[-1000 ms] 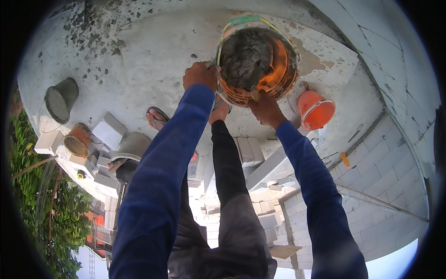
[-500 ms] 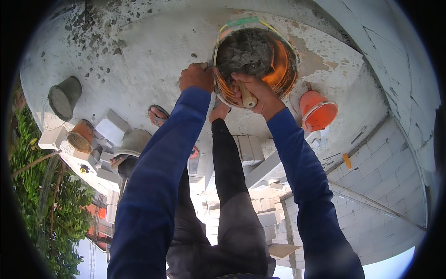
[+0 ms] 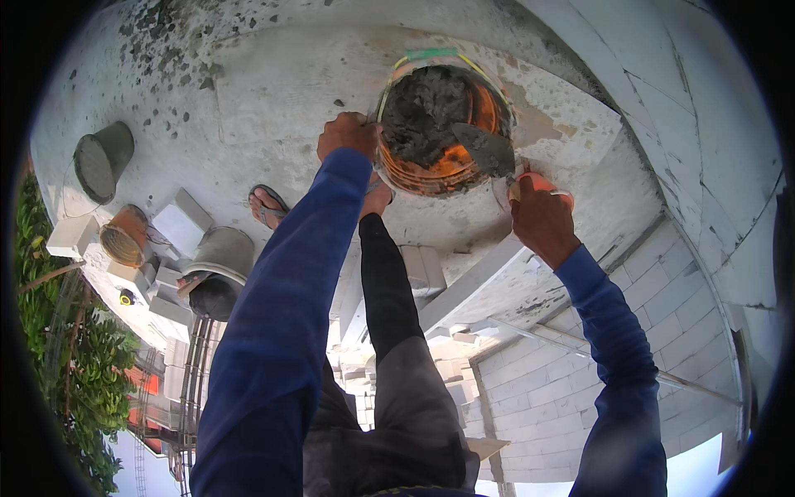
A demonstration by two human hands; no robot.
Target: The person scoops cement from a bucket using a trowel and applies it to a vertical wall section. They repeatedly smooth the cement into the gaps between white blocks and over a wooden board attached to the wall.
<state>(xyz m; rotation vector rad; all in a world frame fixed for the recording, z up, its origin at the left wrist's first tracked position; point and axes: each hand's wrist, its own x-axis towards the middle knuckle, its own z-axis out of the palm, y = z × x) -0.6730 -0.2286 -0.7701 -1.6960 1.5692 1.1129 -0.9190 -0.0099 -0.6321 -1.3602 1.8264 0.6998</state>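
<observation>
Since half a second ago the right hand has drawn back from the mortar to the bucket's right rim, and a trowel now shows inside. Its fingers are clamped round the trowel's handle, the grey blade angled into the orange bucket over the wet grey mortar. Left hand has its fingers curled tight on the bucket's left rim. That bucket sits on the pale concrete slab, far from the person, just beyond a raised knee in dark trousers. A sandalled foot rests to the left. Further left stand a grey bucket, a rusty one, another grey bucket and white blocks. A block wall runs at right.
</observation>
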